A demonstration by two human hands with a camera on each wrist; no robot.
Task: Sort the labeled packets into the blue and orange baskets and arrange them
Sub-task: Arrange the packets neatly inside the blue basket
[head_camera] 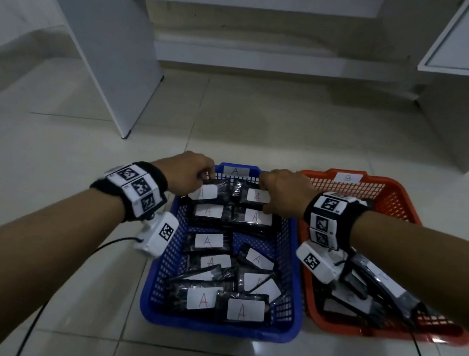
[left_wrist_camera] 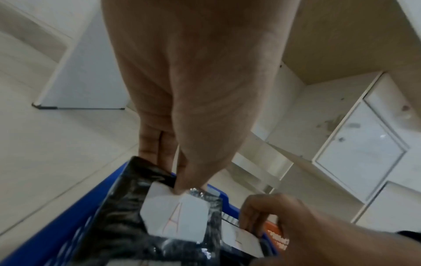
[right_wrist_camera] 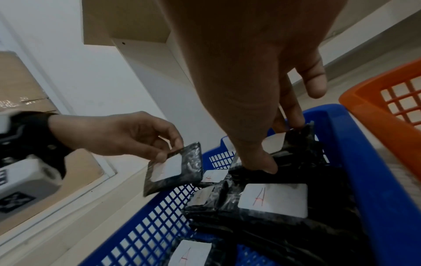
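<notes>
1. Pinching one flat black plastic-wrapped packet with a white "A" label (head_camera: 208,191), the left hand (head_camera: 190,171) holds it by its far edge, thumb on the label side and fingers behind, at the upper left part of the blue plastic mesh basket (head_camera: 216,328). In the right wrist view this packet is lifted and tilted over the basket's left wall.

2. The right hand (head_camera: 283,192) is curled around a second black packet with an "A" label (head_camera: 257,195) at the far end of the same basket, in the upper middle of the head view; the thumb presses on its near side and the fingers hook over its far edge.

3. More black "A" packets lie in the blue basket: two rows look tidy near the top, while those at the lower part lie crossed and overlapping. The orange plastic mesh basket (head_camera: 391,191), to the right of the blue one, carries a "B" tag and holds a few packets.

4. I judge that the packets are light and thin. The wrap is shiny and wrinkled, so it may be slippery.

5. A good place to hold is a short edge, pinched from both faces, or partly on the paper label, which should give more friction than the film.

6. The loose film could slide or tear if it is pulled alone.
</notes>
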